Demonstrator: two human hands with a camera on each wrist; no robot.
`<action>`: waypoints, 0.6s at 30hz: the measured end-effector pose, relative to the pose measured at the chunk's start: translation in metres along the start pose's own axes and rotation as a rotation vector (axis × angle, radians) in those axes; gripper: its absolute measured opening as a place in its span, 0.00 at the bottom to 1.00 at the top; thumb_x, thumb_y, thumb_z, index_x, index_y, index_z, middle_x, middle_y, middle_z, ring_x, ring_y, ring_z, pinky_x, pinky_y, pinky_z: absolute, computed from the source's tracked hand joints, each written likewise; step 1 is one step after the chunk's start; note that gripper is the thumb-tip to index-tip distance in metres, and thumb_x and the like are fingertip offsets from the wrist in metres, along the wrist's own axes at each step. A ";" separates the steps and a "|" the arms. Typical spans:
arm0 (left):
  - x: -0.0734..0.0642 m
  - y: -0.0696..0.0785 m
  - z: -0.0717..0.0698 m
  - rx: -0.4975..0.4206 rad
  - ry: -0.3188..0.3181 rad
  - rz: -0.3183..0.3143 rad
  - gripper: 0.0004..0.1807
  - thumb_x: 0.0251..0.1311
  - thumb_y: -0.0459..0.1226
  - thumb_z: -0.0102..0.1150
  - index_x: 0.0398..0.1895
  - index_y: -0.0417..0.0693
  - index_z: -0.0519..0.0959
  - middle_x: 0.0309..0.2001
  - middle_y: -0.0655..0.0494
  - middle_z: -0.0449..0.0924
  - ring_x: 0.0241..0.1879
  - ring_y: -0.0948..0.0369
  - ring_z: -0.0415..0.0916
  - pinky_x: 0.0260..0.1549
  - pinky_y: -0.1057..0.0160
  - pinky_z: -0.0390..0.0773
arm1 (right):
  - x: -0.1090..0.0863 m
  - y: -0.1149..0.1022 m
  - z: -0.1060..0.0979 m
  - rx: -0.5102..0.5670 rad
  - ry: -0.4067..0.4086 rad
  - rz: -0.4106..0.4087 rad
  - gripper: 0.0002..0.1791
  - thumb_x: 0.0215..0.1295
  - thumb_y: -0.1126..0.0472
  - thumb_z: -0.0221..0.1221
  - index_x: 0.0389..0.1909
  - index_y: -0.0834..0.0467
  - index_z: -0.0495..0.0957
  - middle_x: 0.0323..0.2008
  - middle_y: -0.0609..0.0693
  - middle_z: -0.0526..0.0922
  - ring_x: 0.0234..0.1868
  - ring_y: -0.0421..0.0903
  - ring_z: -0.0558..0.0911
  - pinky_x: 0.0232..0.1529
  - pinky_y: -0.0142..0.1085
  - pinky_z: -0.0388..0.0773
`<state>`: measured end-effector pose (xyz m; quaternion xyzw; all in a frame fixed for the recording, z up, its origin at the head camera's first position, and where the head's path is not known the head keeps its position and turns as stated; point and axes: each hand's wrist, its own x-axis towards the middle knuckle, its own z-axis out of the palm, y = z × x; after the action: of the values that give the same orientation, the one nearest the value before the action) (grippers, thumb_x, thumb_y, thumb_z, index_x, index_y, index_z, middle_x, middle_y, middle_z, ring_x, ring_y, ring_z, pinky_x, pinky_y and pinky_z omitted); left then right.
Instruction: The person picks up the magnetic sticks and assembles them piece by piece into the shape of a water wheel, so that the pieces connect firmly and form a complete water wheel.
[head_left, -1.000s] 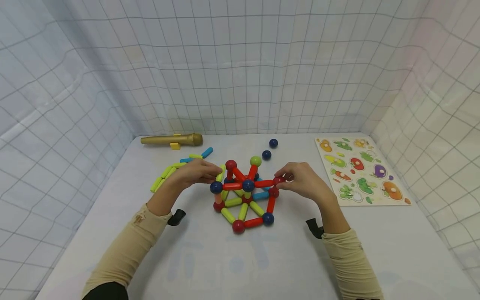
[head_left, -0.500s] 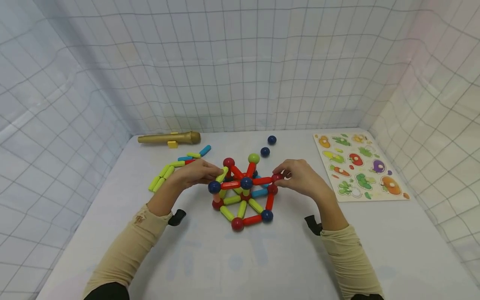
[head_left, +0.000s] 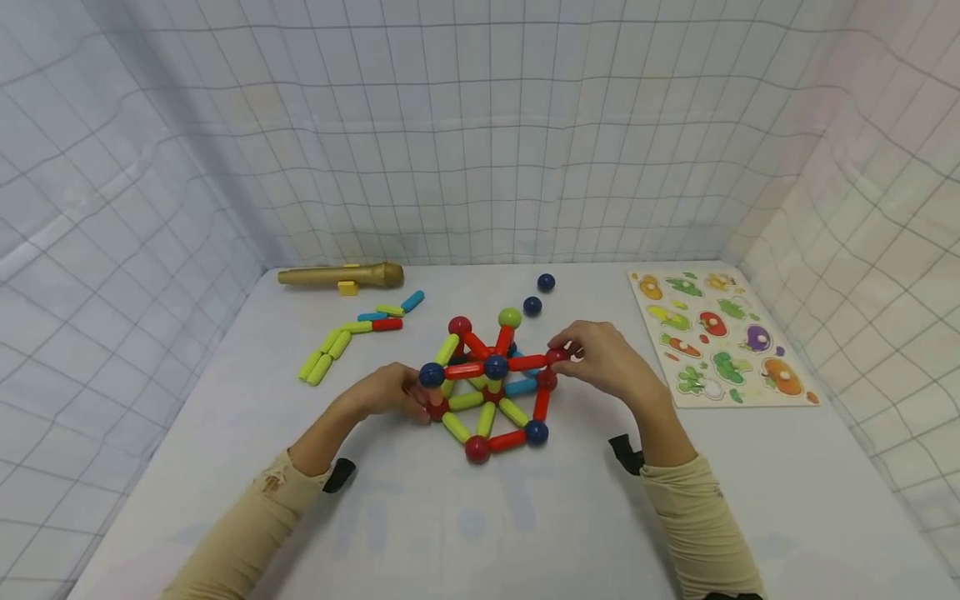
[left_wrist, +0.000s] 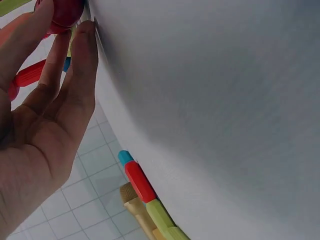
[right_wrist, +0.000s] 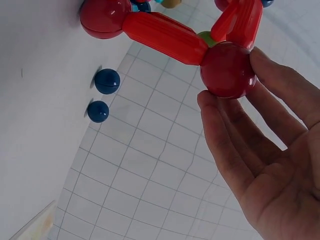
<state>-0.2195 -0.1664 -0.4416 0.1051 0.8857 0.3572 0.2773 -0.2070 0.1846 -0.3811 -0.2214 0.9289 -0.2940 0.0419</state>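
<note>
A framework of rods and balls (head_left: 493, 392) stands in the middle of the table, its lower layer flat and its upper layer raised. At its lower left corner, my left hand (head_left: 386, 390) holds a red ball (left_wrist: 62, 14) between thumb and fingertips. Above that ball sits a dark blue ball (head_left: 432, 375), joined to a red rod (head_left: 463, 371). On the right side, my right hand (head_left: 606, 357) pinches an upper red ball (right_wrist: 227, 70) by its thumb and fingertips. A red rod (right_wrist: 165, 37) runs down from this ball to a lower red ball (right_wrist: 105, 17).
Several loose green rods (head_left: 321, 358), a red rod (head_left: 387, 324) and blue rods lie at the left. Behind them is a gold toy microphone (head_left: 341, 276). Two dark blue balls (head_left: 532, 306) sit behind the framework. A vegetable puzzle board (head_left: 720, 333) lies at the right.
My left hand has let go of the upper left green rod and moved down to the lower left red ball. The right hand has stayed at its ball.
</note>
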 end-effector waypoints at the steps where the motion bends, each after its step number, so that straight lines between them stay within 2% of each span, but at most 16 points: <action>1: -0.001 0.000 0.002 0.007 0.013 -0.003 0.18 0.50 0.37 0.73 0.45 0.42 0.82 0.38 0.53 0.82 0.39 0.58 0.73 0.40 0.64 0.74 | 0.001 0.000 0.000 0.000 0.004 0.002 0.16 0.60 0.60 0.67 0.49 0.58 0.83 0.44 0.51 0.85 0.46 0.52 0.83 0.44 0.41 0.82; 7: -0.008 0.004 0.014 0.031 0.057 0.010 0.17 0.48 0.39 0.75 0.40 0.44 0.82 0.32 0.55 0.82 0.35 0.60 0.75 0.37 0.65 0.76 | 0.010 0.003 0.008 0.024 0.085 0.000 0.16 0.60 0.62 0.66 0.50 0.59 0.82 0.46 0.53 0.84 0.46 0.51 0.84 0.45 0.42 0.83; 10: -0.012 0.010 0.024 0.041 0.046 0.034 0.15 0.48 0.39 0.74 0.38 0.44 0.83 0.30 0.57 0.83 0.33 0.61 0.75 0.35 0.66 0.77 | 0.019 0.008 0.012 0.042 0.139 0.003 0.16 0.61 0.63 0.65 0.50 0.59 0.82 0.47 0.55 0.84 0.46 0.52 0.84 0.45 0.43 0.84; 15: -0.019 0.019 0.040 -0.011 -0.064 0.091 0.11 0.54 0.38 0.71 0.40 0.45 0.85 0.34 0.58 0.85 0.34 0.63 0.76 0.36 0.66 0.78 | 0.032 0.015 0.016 0.083 0.208 -0.037 0.15 0.61 0.68 0.63 0.50 0.60 0.82 0.48 0.56 0.84 0.49 0.53 0.85 0.47 0.44 0.83; 18: -0.021 0.022 0.039 0.001 -0.119 0.105 0.11 0.57 0.38 0.68 0.42 0.47 0.86 0.35 0.57 0.86 0.34 0.62 0.77 0.38 0.66 0.78 | 0.037 0.017 0.017 0.088 0.240 -0.071 0.15 0.61 0.70 0.63 0.50 0.61 0.83 0.47 0.57 0.84 0.50 0.53 0.84 0.48 0.43 0.83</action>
<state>-0.1809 -0.1358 -0.4404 0.1726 0.8609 0.3642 0.3104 -0.2436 0.1715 -0.4026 -0.2153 0.9050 -0.3602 -0.0700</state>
